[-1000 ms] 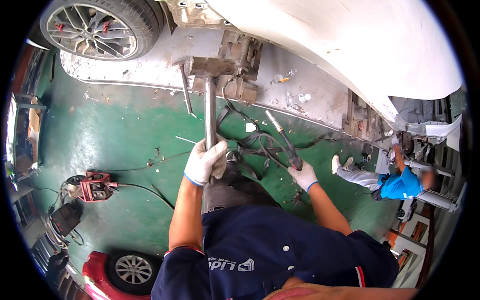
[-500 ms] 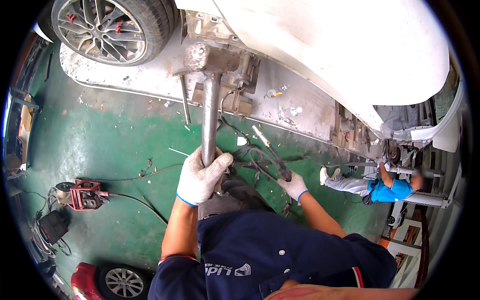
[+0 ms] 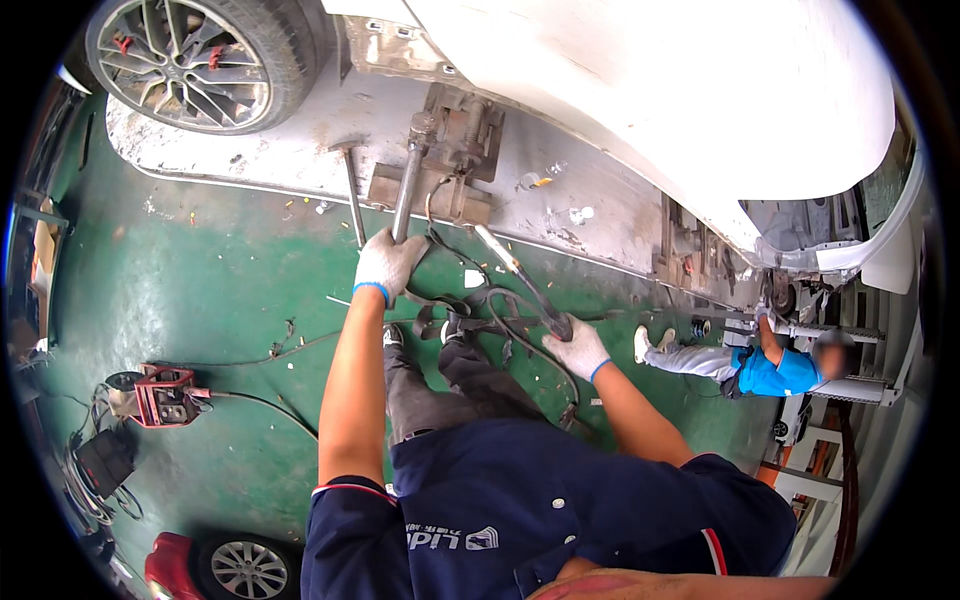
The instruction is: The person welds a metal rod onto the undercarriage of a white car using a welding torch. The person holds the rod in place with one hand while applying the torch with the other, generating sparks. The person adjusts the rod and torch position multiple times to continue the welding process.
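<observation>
Gripping the steel-handled hammer (image 3: 409, 188), the gloved left hand (image 3: 388, 264) is pointing its head toward the metal clamp (image 3: 472, 135) below the white car body (image 3: 680, 90); contact is hard to tell. The gloved right hand (image 3: 578, 350) is clasping the torch (image 3: 523, 278), whose nozzle is aiming toward the grey platform (image 3: 600, 175). A slimmer hammer (image 3: 353, 195) is jutting past the platform's edge. Farther right, a blue-shirted co-worker (image 3: 785, 372) is reaching out.

Hammer (image 3: 408, 185): one, long-handled; grey metal shaft, blunt grey-brown head; held in my left grip (image 3: 390, 264), shaft slanting away from me, head outermost. Torch (image 3: 524, 278): one, slim; pale metal nozzle, dark handle; held in my right grip (image 3: 578, 350), nozzle pointing away and leftward.
</observation>
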### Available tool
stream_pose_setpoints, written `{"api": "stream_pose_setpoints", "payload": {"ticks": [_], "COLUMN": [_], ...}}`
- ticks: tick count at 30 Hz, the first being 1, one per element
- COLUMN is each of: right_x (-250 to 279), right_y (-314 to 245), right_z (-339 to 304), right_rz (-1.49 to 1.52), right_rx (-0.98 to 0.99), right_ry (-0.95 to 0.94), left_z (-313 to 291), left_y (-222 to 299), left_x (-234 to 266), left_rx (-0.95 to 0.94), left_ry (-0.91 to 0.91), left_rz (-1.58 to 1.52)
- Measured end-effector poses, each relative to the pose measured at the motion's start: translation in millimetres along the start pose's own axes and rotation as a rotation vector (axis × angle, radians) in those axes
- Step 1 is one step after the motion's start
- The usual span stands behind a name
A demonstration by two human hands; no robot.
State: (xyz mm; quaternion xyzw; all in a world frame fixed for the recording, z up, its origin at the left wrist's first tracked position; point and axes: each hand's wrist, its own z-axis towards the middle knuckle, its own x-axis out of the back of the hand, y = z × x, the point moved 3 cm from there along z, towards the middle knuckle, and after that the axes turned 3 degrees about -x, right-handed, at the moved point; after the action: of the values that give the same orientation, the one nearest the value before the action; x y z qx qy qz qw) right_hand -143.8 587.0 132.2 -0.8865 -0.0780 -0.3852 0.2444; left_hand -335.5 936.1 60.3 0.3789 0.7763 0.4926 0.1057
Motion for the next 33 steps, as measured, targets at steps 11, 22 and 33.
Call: {"api": "stream_pose_setpoints", "payload": {"ticks": [11, 22, 33], "right_x": [54.1, 90.3, 131.3], "right_y": [-73.6, -100.5, -146.1], "right_z": [116.1, 140.9, 152.0], "right_rz": [0.001, -0.043, -0.478], "right_rx": [0.201, 0.157, 0.309], "right_ry": [-0.049, -0.175, -0.12], "left_z": [35.6, 30.6, 37.3], "left_y": [10.0, 23.1, 21.9], "left_x": [-25.4, -35.6, -36.2], "left_rx": [0.061, 0.105, 0.054], "left_ry": [-0.06, -0.034, -0.048], "left_rz": [0.286, 0.337, 0.403]}}
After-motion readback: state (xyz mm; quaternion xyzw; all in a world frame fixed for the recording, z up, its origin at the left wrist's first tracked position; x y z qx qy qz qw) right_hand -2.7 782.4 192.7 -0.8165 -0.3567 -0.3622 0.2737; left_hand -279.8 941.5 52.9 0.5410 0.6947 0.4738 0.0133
